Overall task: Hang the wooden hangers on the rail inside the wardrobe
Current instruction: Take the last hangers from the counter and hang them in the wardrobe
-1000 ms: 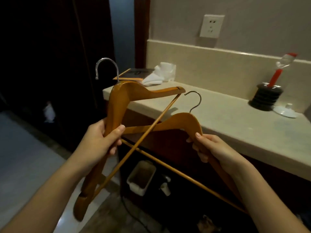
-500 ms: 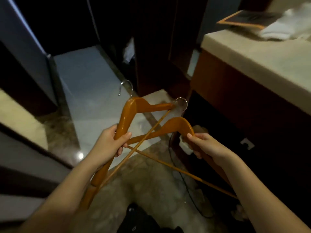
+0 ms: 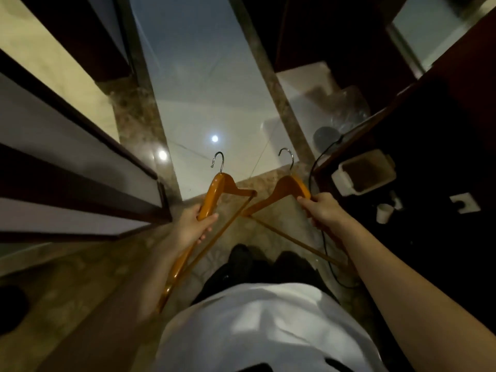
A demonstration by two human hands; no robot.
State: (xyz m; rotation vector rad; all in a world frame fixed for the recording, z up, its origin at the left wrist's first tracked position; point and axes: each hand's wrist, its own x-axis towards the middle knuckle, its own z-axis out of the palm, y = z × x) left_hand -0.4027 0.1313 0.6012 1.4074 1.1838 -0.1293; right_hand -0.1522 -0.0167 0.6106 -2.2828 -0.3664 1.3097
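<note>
I look straight down at the floor. My left hand (image 3: 193, 226) grips one orange wooden hanger (image 3: 214, 189) by its shoulder, silver hook pointing away from me. My right hand (image 3: 323, 208) grips a second wooden hanger (image 3: 285, 187) on its right shoulder, hook also pointing forward. The two hangers' lower bars cross between my hands. No wardrobe rail is in view.
Dark wooden panels (image 3: 80, 146) run along the left. A dark cabinet (image 3: 429, 130) stands on the right with a white bin (image 3: 362, 174), a small white cup (image 3: 383, 212) and a black cable (image 3: 312, 170) below it. Glossy pale floor tiles (image 3: 209, 89) lie ahead.
The view has swung from the counter down to the floor. Both hands keep their hangers, which have spread apart so the hooks now stand side by side.
</note>
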